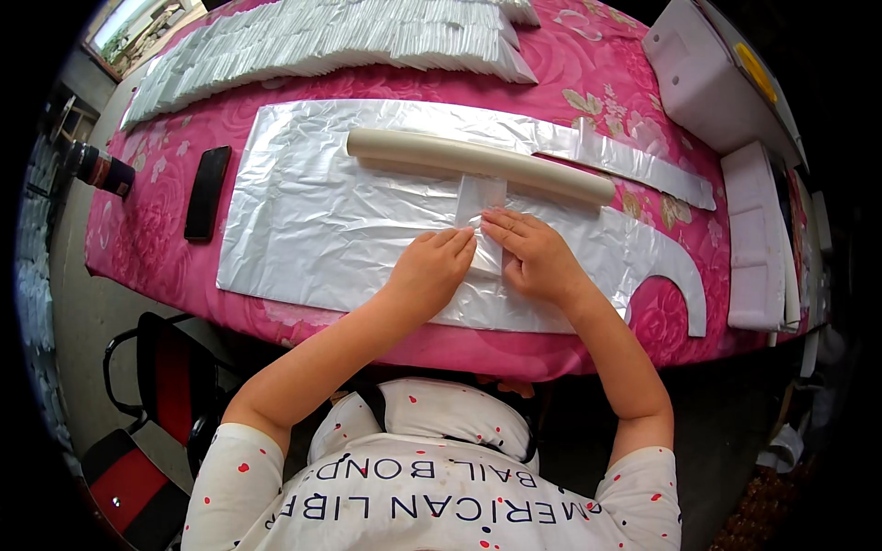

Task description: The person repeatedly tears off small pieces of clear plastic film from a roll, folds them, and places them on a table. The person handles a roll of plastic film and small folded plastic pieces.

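A stack of silvery-white plastic bags (312, 211) with cut-out handles at the right lies flat on the table in front of me. On top of it is a narrow, translucent white plastic strip (480, 195), its far end up against a long beige rod (413, 151). My left hand (434, 268) is closed, with its fingertips at the strip's left edge. Closed at the strip's right edge, my right hand (535, 255) has its fingertips close to the left ones. The part of the strip between and below my fingers is partly hidden.
A pink flowered cloth (156, 211) covers the table. Rows of folded white plastic packets (322, 46) lie at the far side. A black phone (208, 193) and a dark bottle (101, 169) are at the left. White foam boxes (712, 78) stand at the right; red-and-black chairs (170, 381) are lower left.
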{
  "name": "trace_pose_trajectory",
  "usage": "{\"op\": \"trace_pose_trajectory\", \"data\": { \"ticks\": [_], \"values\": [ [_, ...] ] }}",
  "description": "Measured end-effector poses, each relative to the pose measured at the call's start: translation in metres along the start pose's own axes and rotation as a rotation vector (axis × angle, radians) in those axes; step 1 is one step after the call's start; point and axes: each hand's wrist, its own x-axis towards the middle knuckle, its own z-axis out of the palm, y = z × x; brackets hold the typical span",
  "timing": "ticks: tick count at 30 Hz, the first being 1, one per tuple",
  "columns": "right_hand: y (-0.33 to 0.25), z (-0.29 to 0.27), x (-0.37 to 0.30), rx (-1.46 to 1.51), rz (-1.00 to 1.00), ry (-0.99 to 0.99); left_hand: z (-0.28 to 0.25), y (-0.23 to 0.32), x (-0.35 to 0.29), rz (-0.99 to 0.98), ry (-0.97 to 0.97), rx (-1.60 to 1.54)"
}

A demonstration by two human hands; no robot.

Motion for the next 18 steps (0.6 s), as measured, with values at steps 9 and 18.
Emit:
{"op": "trace_pose_trajectory", "data": {
  "ticks": [9, 18],
  "values": [
    [-0.035, 0.009, -0.031, 0.127, -0.102, 0.025, -0.03, 0.017, -0.041, 0.145, -0.045, -0.308],
    [-0.037, 0.008, -0.038, 0.229, 0.057, 0.057, -0.028, 0.018, -0.039, -0.028, -0.039, -0.443]
  ]
}}
